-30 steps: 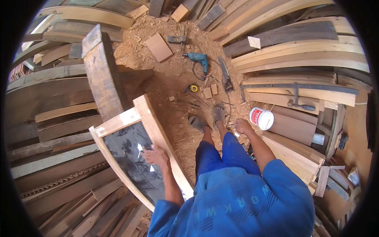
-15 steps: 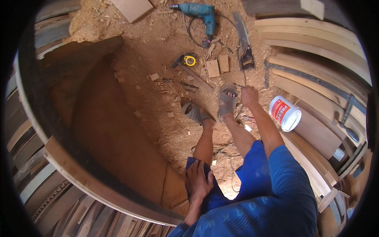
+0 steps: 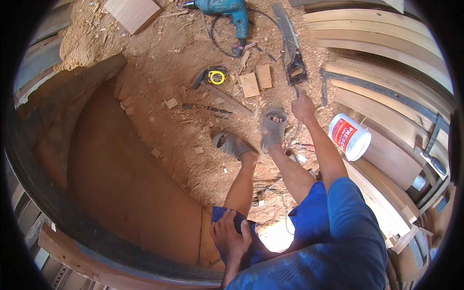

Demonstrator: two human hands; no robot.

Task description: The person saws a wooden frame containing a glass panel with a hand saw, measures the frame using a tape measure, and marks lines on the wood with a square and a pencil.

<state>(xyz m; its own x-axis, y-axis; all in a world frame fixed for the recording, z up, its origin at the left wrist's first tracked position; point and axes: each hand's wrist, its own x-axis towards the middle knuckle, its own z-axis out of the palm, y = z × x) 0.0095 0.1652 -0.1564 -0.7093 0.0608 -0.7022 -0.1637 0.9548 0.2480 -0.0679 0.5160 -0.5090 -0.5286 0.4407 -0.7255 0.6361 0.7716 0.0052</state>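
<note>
My left hand (image 3: 229,235) rests on my left thigh, on the blue shorts (image 3: 311,208), with its fingers spread and nothing in it. My right arm reaches forward beside my right foot, and my right hand (image 3: 303,108) is closed low over the shavings. A dark cable (image 3: 291,140) runs up to this hand and shows again beyond it; whether the fingers grip the cable or something small is hidden. Just ahead of the right hand lies a handsaw (image 3: 289,41) with a black handle. A blue-green power drill (image 3: 237,17) lies farther off to the left.
A yellow-and-black tape measure (image 3: 216,76), a hammer (image 3: 224,96) and small wood blocks (image 3: 249,84) lie on the shavings. A white bucket (image 3: 357,142) with a red label lies tilted at right, beside stacked boards (image 3: 377,41) and a long clamp (image 3: 382,88). A large curved wooden piece (image 3: 130,183) fills the left.
My view has shifted, so the floor things sit farther left and higher. My right hand is slightly nearer the saw handle; a thin thing by its fingers no longer shows. My left hand stays on the thigh.
</note>
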